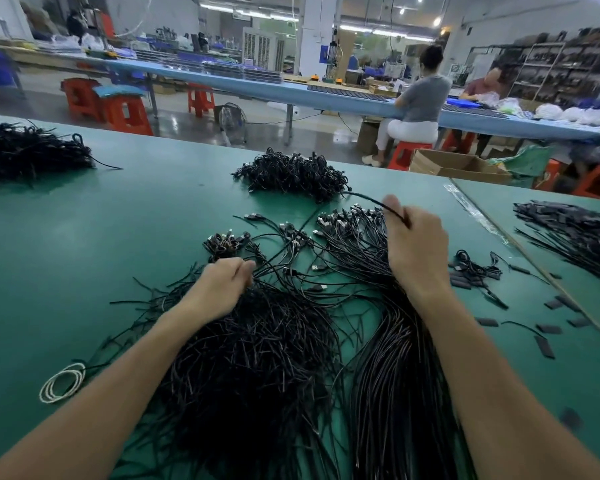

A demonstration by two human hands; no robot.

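1. Lifting one black cable (368,199) clear of the green table (118,220), the right hand (418,251) pinches it between thumb and curled fingers. The cable arcs up toward the far heap (295,174), probably so it comes free of its neighbours.
2. The left hand (222,285) has its fingers curled in at the top edge of the loose heap (257,358). I cannot tell whether they grip a strand. It seems to steady the tangle while the other hand pulls.
3. The fanned bundle (354,237) lies under the right wrist with its plugs pointing away, likely so ends can be picked singly.
4. The cables sit in bare piles, not in bins. Beyond the table's far edge stands an open cardboard box (458,164); its contents are hidden.
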